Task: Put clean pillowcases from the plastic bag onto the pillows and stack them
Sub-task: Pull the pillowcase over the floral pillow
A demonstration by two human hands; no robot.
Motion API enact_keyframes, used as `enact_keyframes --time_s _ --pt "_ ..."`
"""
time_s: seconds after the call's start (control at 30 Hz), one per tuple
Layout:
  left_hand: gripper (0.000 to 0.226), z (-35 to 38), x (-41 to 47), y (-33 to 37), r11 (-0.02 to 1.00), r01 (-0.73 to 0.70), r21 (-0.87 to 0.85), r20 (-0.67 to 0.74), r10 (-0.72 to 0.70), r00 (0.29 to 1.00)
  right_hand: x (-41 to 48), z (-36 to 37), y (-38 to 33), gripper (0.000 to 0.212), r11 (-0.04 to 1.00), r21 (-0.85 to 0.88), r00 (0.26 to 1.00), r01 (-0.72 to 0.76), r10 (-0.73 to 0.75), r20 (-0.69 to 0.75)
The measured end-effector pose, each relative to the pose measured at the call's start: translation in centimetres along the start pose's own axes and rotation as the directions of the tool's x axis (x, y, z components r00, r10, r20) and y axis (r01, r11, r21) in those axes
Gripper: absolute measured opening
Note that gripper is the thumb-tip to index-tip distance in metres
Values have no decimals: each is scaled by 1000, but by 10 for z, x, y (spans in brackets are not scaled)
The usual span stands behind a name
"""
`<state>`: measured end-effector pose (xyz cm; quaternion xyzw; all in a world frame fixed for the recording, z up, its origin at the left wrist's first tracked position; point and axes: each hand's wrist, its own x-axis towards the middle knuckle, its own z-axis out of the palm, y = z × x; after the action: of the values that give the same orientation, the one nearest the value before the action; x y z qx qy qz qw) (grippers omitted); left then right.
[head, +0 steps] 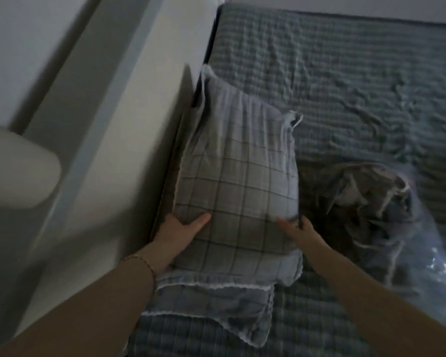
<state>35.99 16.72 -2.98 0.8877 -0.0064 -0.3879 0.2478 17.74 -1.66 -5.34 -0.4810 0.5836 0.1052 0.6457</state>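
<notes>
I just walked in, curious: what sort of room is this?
Probably a bedroom in a home. A bed with a checked sheet fills the view, the left hand and right hand hold a checked pillow over a second pillow, and a plastic bag of linen lies alongside.

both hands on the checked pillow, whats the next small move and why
Probably settle the checked pillow flat onto the lower pillow, square their edges, then let go. The left hand and right hand grip its sides, it lies over the lower pillow beside the headboard, and its case looks fully on.
</notes>
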Motion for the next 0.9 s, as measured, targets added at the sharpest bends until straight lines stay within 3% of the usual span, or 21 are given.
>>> enact_keyframes --time_s 0.13,0.17,0.27,0.4,0.53,0.57,0.63,0.73,0.83,0.9 --pt "85 12 13 -28 995 52 -81 11 -52 999 20 13 44 129 991 76 994 -108 106 29" --pt "81 13 16 -33 994 50 -95 -5 -50 999 22 15 50 130 987 111 993 -117 117 2" --pt "70 7 12 -22 1000 -27 -2 -60 27 998 17 18 41 99 991 98 987 -91 103 -125" --pt "71 -37 -3 50 985 -85 149 -146 107 983 -18 12 -36 97 997 78 976 28 -11 -216" --pt "68 -91 -30 94 934 -207 290 -367 308 878 -72 -8 -88 79 958 214 961 190 -136 -243" --pt "63 -92 -34 82 903 -221 368 -354 356 865 -75 -6 -75 79 958 238 973 158 -110 -202" --pt "51 -84 -39 46 815 -183 549 -195 337 921 -77 10 -29 98 971 234 994 -55 76 -80" --pt "41 -68 -32 -11 697 -101 710 -24 167 986 -71 37 27 72 957 113 961 -267 273 -47" --pt "35 -50 -27 -61 660 -26 751 20 17 1000 -56 50 60 47 951 -202 972 -234 223 -77" --pt "44 -31 -16 -74 720 21 694 19 -47 999 -41 53 75 41 894 -392 976 -218 209 -67"
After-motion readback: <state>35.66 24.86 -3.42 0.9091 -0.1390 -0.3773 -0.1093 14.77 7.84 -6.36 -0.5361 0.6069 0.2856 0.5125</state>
